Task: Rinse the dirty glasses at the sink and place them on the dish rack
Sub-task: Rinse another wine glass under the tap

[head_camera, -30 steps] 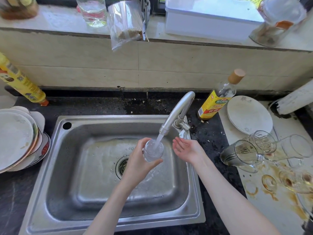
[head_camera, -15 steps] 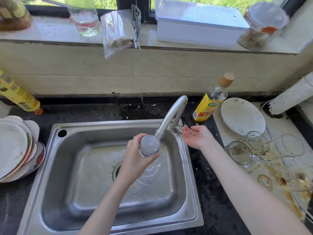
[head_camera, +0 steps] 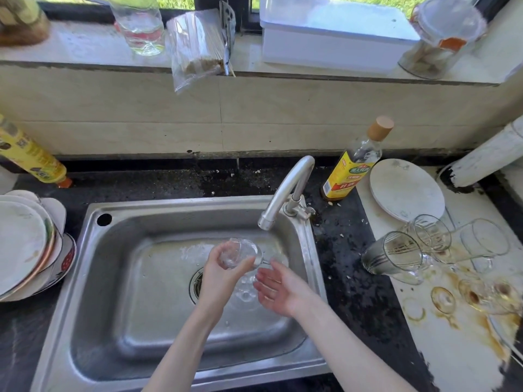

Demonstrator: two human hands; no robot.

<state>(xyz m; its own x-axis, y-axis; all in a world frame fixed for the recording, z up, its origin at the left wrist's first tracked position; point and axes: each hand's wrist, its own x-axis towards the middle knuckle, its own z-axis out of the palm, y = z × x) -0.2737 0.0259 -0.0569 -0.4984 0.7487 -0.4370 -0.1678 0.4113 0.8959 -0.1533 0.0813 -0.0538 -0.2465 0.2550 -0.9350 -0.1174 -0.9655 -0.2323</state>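
My left hand point(head_camera: 219, 275) grips a small clear glass point(head_camera: 239, 252) over the steel sink point(head_camera: 119, 278), tilted with its mouth toward the right and water pouring out of it. My right hand point(head_camera: 278, 290) is open, palm up, just right of and below the glass, under the spilling water. The tap spout point(head_camera: 283, 193) ends above the glass; no stream shows from it. Several dirty glasses point(head_camera: 396, 254) lie on their sides on the stained white board point(head_camera: 452, 349) to the right of the sink.
Stacked dirty plates point(head_camera: 25, 244) sit left of the sink. A yellow-labelled bottle point(head_camera: 352, 168) and a round white plate point(head_camera: 406, 190) stand behind the glasses. A yellow bottle point(head_camera: 31, 157) lies at far left. Jars, a bag and a white box line the windowsill.
The glass has come down from under the spout and tipped over, emptying into the sink. My right hand moved from beside the tap down to below the glass.
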